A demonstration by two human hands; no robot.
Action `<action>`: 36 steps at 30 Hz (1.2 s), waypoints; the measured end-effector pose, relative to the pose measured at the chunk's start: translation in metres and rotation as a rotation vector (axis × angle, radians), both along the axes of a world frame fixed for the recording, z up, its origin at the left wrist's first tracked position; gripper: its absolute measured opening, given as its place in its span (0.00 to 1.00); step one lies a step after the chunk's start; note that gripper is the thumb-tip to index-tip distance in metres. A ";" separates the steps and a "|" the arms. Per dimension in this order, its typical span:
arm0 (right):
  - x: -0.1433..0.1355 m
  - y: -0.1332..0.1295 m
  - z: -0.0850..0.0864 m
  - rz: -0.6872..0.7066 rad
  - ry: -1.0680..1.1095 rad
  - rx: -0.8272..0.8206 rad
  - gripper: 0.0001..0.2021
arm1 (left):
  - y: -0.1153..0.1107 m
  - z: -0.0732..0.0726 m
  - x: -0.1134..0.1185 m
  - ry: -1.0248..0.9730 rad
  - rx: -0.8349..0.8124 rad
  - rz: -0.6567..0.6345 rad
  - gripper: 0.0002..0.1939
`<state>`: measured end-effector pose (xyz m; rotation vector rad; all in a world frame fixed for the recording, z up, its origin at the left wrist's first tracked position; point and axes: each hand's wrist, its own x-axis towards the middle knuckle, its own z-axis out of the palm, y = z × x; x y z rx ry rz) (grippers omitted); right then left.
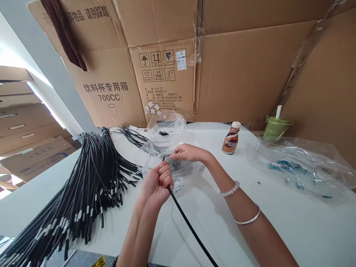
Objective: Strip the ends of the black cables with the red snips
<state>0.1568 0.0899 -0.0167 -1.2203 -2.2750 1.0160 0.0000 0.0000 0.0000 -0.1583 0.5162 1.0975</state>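
My left hand (160, 181) is closed in a fist around a black cable (185, 218). The cable's short upper end pokes out above my thumb, and its long part runs down to the bottom edge. Just beyond that tip, my right hand (187, 152) has thumb and forefinger pinched together. Whatever lies between those fingertips is too small to make out. Beneath both hands is a clear plastic bag (191, 172) holding a heap of tiny grey metallic pieces (175, 165), partly hidden by my hands.
A large bundle of black cables (91, 174) covers the table's left side. A brown drink bottle (231, 139) stands to the right, with a green cup (275, 129) behind it. Another clear bag (303, 163) contains blue bits. Cardboard boxes (244, 74) wall off the back.
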 end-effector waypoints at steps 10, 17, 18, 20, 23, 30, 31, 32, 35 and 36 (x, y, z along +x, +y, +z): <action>-0.002 0.010 -0.010 -0.100 -0.119 0.096 0.16 | 0.025 -0.004 0.004 0.083 -0.052 -0.014 0.08; -0.006 0.006 -0.006 -0.121 -0.238 0.165 0.16 | 0.030 -0.009 0.001 0.143 -0.032 -0.009 0.07; -0.006 0.005 -0.005 -0.120 -0.257 0.168 0.16 | 0.030 -0.009 0.001 0.151 -0.030 -0.007 0.07; -0.007 0.003 -0.003 -0.127 -0.296 0.174 0.16 | 0.031 -0.009 0.000 0.170 -0.028 -0.003 0.08; -0.008 0.002 -0.001 -0.155 -0.350 0.181 0.15 | 0.031 -0.011 0.000 0.203 -0.021 -0.003 0.08; -0.001 -0.003 0.007 -0.210 -0.427 0.169 0.16 | 0.028 -0.009 -0.001 0.319 0.021 -0.029 0.08; 0.001 -0.004 0.010 -0.223 -0.436 0.170 0.16 | 0.027 -0.008 -0.001 0.341 0.034 -0.032 0.07; 0.004 -0.006 0.012 -0.235 -0.444 0.172 0.16 | 0.025 -0.007 -0.002 0.366 0.049 -0.034 0.08; 0.012 -0.010 0.021 -0.236 -0.424 0.183 0.17 | 0.017 -0.006 -0.002 0.457 0.105 -0.039 0.10; 0.014 -0.012 0.024 -0.226 -0.401 0.189 0.18 | 0.015 -0.007 0.000 0.494 0.125 -0.043 0.11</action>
